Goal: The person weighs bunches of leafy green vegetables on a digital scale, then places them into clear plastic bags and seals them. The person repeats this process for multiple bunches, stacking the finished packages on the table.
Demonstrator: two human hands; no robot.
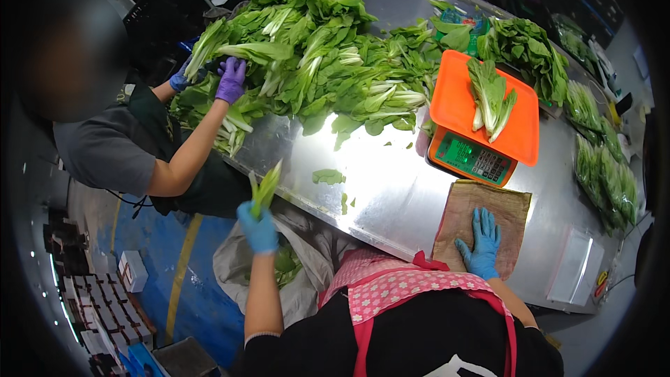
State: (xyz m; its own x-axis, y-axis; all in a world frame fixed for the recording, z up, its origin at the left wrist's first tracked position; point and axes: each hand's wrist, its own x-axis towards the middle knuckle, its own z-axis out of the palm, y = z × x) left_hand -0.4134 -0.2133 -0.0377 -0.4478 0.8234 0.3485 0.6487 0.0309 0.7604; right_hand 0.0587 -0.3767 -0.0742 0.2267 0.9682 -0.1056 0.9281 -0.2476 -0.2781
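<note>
Gloved in blue, my left hand (258, 228) grips a small bunch of leafy green stalks (266, 186) beyond the table's near edge. Below it a pale sack (230, 256) gapes, with green leaves (285, 266) inside. My right hand (481, 245), also in a blue glove, lies flat with spread fingers on a brown folded cloth (445, 230). Just past the cloth stands a digital scale (473, 157) with an orange tray (453, 99). Some leafy greens with white stems (488, 95) rest on that tray. A large heap of similar greens (319, 57) spreads over the metal table (293, 152).
At the left a co-worker's purple-gloved hand (231, 79) and blue-gloved hand (180, 76) handle greens. Bagged vegetables (604, 183) lie along the right side, near clear plastic bags (576, 267) and scissors (601, 284). White boxes (104, 303) are stacked on the floor.
</note>
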